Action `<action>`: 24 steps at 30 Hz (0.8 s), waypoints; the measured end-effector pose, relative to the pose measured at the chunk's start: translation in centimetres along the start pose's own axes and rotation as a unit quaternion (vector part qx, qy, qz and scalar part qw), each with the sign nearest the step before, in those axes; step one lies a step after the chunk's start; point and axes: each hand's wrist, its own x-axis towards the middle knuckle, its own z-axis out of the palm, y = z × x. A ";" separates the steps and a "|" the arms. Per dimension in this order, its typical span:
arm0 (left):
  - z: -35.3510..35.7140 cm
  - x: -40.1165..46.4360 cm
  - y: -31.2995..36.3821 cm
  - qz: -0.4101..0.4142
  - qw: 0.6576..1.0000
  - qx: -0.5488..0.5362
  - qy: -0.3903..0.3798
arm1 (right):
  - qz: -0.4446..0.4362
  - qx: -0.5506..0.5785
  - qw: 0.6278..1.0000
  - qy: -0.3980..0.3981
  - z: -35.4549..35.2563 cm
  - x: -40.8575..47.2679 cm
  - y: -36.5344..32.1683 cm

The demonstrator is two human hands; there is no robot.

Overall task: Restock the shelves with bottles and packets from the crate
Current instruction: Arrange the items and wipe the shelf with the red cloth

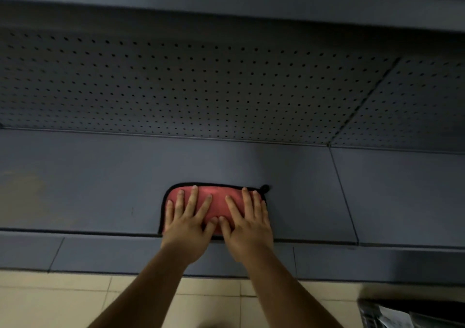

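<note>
Setting: grey-blue metal shelf (100,189) at low level, seen from your head camera, with a perforated back panel (176,88) behind it and another shelf's underside above.
Floor: pale tiles (50,302) run along the shelf's front edge, below your forearms.
Task item: a flat red packet (216,203) with a black border lies on the shelf deck, close to the front lip; a small black tab sticks out at its far right corner.
Left hand: your left hand (187,223) rests palm down on the left half of the packet, fingers spread and extended, fingertips reaching toward its far edge.
Right hand: your right hand (247,223) rests palm down on the right half, fingers likewise splayed; neither hand pinches or grips anything.
Contact: the two thumbs sit just beside each other over the near middle of the packet.
Lower right corner: a dark container (412,312) holding pale wrapped items is partly visible on the floor; its contents are too blurred to identify.
</note>
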 end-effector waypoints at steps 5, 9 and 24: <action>1.4 1.0 9.1 0.064 0.998 -0.021 -0.021 | 0.057 -0.044 0.997 0.008 -2.2 -1.7 9.8; 1.8 1.9 12.3 0.077 0.996 -0.012 -0.048 | 0.090 -0.051 0.995 0.000 -3.0 -1.6 12.6; -2.9 3.5 -12.1 0.022 0.999 -0.001 -0.029 | 0.036 0.012 0.999 0.001 1.5 4.8 -11.6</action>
